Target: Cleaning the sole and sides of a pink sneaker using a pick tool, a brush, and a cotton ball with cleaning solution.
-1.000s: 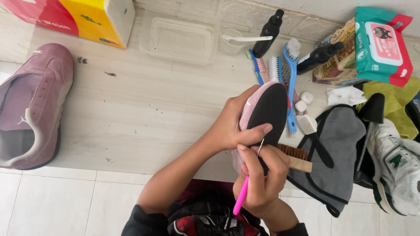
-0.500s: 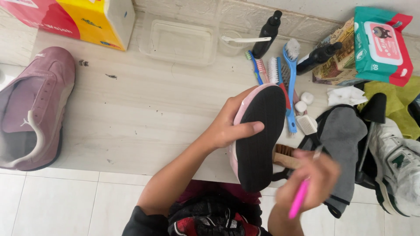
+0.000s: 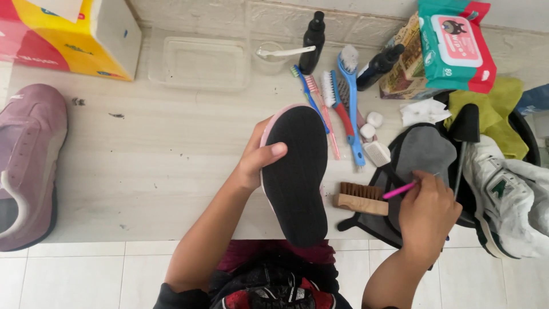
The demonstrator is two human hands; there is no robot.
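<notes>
My left hand grips a shoe with a black sole turned up and a pink edge, held over the front of the pale wooden board. My right hand holds a thin pink-handled tool out to the right, above a grey insole on dark cloth. A small wooden brush lies between the shoe and my right hand.
A mauve sneaker lies at the far left. Toothbrushes and scrub brushes, two dark bottles, a clear tray, a tissue box, a wipes pack, yellow cloth and a white sneaker surround the board.
My right hand has pulled the pink tool away from the sole and moved right, over the grey insole. The shoe has tipped so its whole black sole faces up.
</notes>
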